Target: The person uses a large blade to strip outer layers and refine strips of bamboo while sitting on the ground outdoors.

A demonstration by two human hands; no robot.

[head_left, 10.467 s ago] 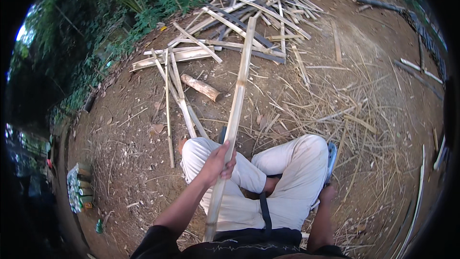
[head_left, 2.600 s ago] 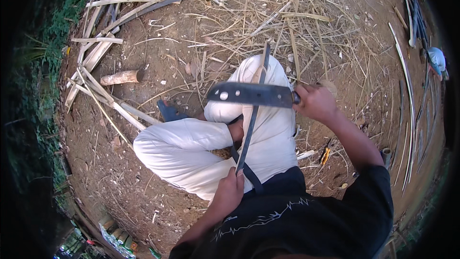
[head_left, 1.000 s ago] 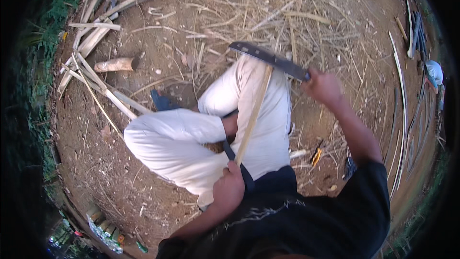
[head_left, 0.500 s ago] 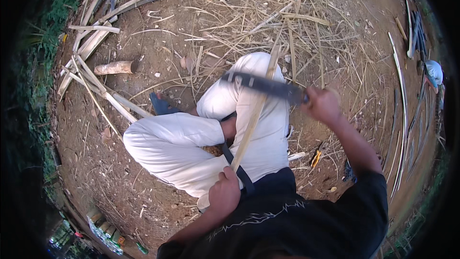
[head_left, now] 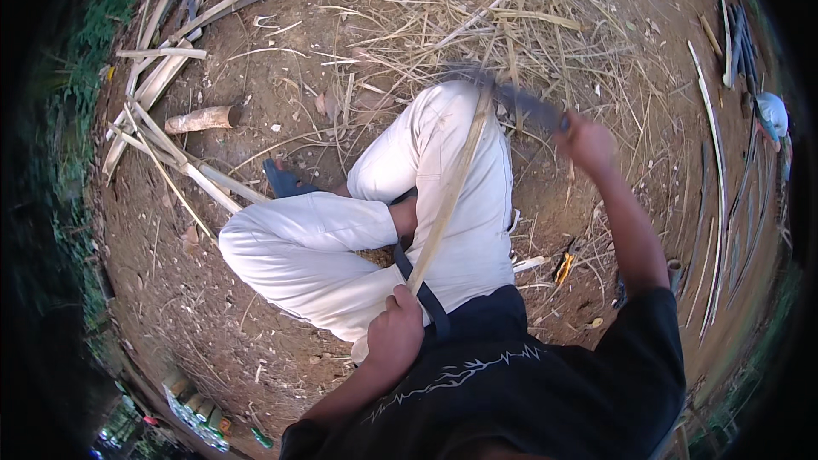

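Observation:
My left hand (head_left: 397, 325) is closed round the near end of a long pale split strip, seemingly bamboo (head_left: 448, 196). The strip slants away over my right thigh and past the knee. In my right hand (head_left: 588, 146) I grip the handle of a machete (head_left: 528, 107), its dark blade blurred by motion. The blade reaches left across the strip near its far part, by my knee; I cannot tell whether it cuts in or only passes over. A dark strap (head_left: 433, 311) lies across my lap under the strip.
Thin shavings (head_left: 545, 34) cover the ground beyond my knees. Split strips (head_left: 162, 77) are piled at far left, near a short log (head_left: 203, 119). Right of me lie a yellow-handled tool (head_left: 564, 266) and long strips (head_left: 718, 179). Another person (head_left: 772, 116) is at the far right.
My right hand has moved the machete away from me along the strip, from mid-thigh to near the knee. My left hand keeps its hold at almost the same place.

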